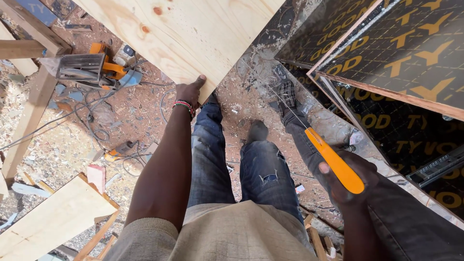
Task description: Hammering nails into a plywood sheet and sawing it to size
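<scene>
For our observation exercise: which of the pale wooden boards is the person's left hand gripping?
The large pale board at the top; the left hand grips its lower edge. The other pale board lies untouched at bottom left.

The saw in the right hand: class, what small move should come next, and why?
Probably bring the saw across to the pale board. The right hand holds it by its orange handle, blade clear of the wood, while the left hand grips the board's near edge, steadying it.
</scene>
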